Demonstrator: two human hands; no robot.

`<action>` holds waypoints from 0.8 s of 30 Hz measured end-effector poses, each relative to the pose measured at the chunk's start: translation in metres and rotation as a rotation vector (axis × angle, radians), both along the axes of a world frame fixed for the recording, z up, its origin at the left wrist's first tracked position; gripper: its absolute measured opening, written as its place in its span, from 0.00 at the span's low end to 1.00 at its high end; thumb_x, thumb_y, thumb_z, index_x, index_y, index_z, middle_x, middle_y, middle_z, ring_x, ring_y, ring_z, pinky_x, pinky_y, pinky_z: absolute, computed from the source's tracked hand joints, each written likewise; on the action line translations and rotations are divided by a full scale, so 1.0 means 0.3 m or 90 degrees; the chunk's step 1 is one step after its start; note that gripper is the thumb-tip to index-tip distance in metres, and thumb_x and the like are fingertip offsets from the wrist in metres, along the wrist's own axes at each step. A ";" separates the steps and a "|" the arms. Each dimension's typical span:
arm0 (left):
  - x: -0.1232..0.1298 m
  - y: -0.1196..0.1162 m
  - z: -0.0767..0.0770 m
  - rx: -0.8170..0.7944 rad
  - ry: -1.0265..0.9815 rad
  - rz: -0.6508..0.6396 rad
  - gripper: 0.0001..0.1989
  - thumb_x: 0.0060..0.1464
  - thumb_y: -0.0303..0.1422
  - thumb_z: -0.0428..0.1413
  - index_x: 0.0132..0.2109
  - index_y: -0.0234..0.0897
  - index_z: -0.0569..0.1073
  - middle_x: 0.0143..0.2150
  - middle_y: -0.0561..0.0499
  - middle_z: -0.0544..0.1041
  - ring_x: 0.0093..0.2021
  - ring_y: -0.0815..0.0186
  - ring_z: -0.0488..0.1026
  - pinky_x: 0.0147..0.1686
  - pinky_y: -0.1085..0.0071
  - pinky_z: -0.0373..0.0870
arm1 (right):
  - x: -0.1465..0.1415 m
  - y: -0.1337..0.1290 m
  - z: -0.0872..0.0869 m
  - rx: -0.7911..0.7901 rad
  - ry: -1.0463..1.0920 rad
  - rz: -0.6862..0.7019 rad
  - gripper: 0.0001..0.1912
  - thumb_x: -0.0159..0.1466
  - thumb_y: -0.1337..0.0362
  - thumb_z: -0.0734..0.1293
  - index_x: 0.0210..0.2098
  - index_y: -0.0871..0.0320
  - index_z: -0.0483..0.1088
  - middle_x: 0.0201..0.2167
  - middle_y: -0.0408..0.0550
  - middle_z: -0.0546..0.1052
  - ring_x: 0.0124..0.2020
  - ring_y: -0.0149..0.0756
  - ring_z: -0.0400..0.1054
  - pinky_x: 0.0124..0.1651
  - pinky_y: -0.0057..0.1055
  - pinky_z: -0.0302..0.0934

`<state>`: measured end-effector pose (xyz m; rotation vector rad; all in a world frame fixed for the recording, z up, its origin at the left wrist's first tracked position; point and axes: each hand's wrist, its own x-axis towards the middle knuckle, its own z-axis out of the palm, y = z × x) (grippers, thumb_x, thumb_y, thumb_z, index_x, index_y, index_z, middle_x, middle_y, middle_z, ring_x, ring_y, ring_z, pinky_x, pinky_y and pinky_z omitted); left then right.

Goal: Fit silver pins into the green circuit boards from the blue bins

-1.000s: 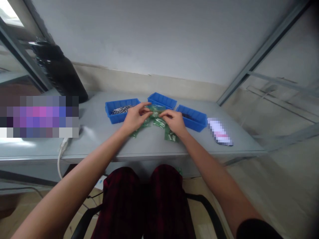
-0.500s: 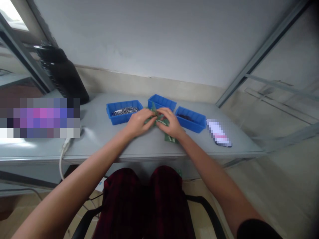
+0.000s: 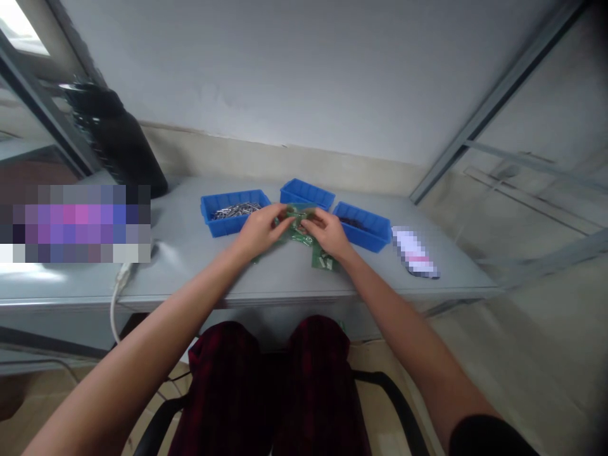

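Half a second ago my fingers bunch over the green bag (image 3: 302, 208); now it spreads flatter between them, at the centre of the frame. My left hand (image 3: 260, 229) and right hand (image 3: 330, 234) sit slightly further apart, fingers narrow and pinching the bag from either side. I cannot tell whether the pale bits near my fingertips lie inside it or under it. A second green bag (image 3: 323, 259) rests, as before, beside my right wrist.

Left bin (image 3: 230, 227), middle bin (image 3: 311, 193) and right bin (image 3: 368, 239) hem my fingers in above. Below, a grey strip of bench (image 3: 285, 278) runs to its front edge; at centre left, more surface stretches toward the white cable (image 3: 114, 310).
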<state>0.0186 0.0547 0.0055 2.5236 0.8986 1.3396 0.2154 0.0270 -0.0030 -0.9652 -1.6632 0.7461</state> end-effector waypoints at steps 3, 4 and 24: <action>0.000 -0.004 0.004 0.009 0.008 0.009 0.08 0.61 0.36 0.54 0.38 0.36 0.73 0.29 0.52 0.75 0.28 0.69 0.70 0.32 0.72 0.66 | 0.000 0.002 -0.001 -0.021 -0.012 -0.001 0.16 0.61 0.50 0.68 0.40 0.55 0.71 0.36 0.48 0.79 0.38 0.40 0.74 0.43 0.42 0.72; 0.000 -0.004 0.005 0.007 0.002 0.005 0.08 0.61 0.35 0.55 0.37 0.36 0.74 0.29 0.53 0.75 0.27 0.69 0.70 0.31 0.72 0.66 | 0.000 0.003 -0.001 -0.027 -0.014 0.002 0.16 0.61 0.50 0.68 0.40 0.55 0.71 0.36 0.48 0.79 0.38 0.40 0.74 0.43 0.41 0.71; -0.003 -0.010 0.021 0.049 0.018 0.019 0.17 0.63 0.38 0.53 0.27 0.36 0.69 0.23 0.54 0.69 0.24 0.70 0.64 0.28 0.73 0.60 | 0.002 -0.007 0.019 0.102 -0.122 -0.125 0.18 0.65 0.50 0.62 0.28 0.56 0.67 0.26 0.42 0.68 0.29 0.32 0.61 0.35 0.31 0.56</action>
